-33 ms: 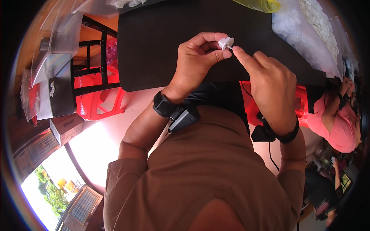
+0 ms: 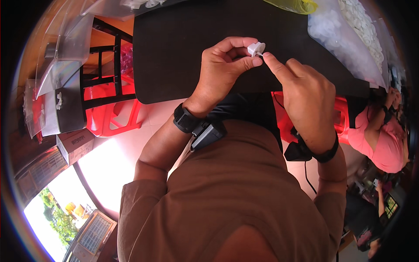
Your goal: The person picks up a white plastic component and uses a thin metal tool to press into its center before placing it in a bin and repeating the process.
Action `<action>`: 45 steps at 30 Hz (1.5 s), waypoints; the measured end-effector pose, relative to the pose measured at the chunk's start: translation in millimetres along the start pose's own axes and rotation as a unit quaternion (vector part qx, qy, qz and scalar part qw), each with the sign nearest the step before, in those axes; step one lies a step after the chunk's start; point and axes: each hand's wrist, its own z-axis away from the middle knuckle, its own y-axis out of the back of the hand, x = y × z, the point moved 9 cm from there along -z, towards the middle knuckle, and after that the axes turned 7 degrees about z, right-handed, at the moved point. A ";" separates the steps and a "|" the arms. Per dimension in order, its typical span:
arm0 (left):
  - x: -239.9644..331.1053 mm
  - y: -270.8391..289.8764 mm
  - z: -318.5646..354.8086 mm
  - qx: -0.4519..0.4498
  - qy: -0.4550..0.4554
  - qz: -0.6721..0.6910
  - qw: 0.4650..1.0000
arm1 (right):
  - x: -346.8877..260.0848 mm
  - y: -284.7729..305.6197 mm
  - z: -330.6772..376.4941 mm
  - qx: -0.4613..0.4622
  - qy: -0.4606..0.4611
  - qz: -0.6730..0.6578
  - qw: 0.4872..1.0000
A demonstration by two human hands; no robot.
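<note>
A small white plastic piece [image 2: 256, 47] with a round, flanged face is pinched between the fingers and thumb of my left hand [image 2: 227, 59], above the dark table. Opposite it, my right hand [image 2: 305, 87] has its index finger stretched toward the piece and the other fingers curled. At that fingertip a thin pale rod [image 2: 260, 53] meets the flanged face. My right thumb is hidden under the hand, and how far the rod goes into the piece cannot be made out.
The black table [image 2: 183, 56] lies under my hands. A clear bag [image 2: 345, 39] of many white parts is at the right, with a yellow bag [image 2: 294, 5] beside it. Red stools [image 2: 104, 113] stand left and right. A person in pink [image 2: 382, 139] is at the far right.
</note>
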 end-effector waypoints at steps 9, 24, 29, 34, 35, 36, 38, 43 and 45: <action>-3.7 -0.6 1.5 -0.002 -0.002 -0.031 1.000 | -9.3 -0.9 2.5 -0.001 0.045 0.052 0.998; -1.4 -3.2 -0.5 -0.005 0.016 -0.042 0.999 | 5.2 -3.1 9.2 0.014 0.030 0.007 0.999; 1.4 -2.7 -0.4 -0.003 0.019 -0.015 1.000 | 14.0 4.9 10.7 0.021 -0.004 -0.006 1.000; 0.9 -1.2 -0.8 -0.012 0.010 -0.005 1.000 | 7.7 -1.4 5.7 0.011 0.003 -0.011 1.000; 0.8 -1.3 -0.6 -0.011 0.010 -0.004 1.000 | 7.1 -2.0 5.0 0.010 0.004 -0.011 1.000; 0.9 -2.1 -0.7 -0.013 0.009 -0.005 1.000 | 6.6 -2.8 4.3 0.008 0.003 -0.011 1.000; -0.1 -2.2 -0.8 -0.014 0.008 -0.004 1.000 | 5.7 -3.7 3.3 0.005 0.003 -0.010 1.000; -1.5 -0.6 1.3 -0.003 0.016 -0.014 1.000 | -1.0 -4.9 3.3 -0.008 0.017 -0.001 1.000; -0.5 -2.4 1.6 -0.003 0.012 -0.028 1.000 | -2.5 -6.6 4.3 -0.019 0.018 -0.006 1.000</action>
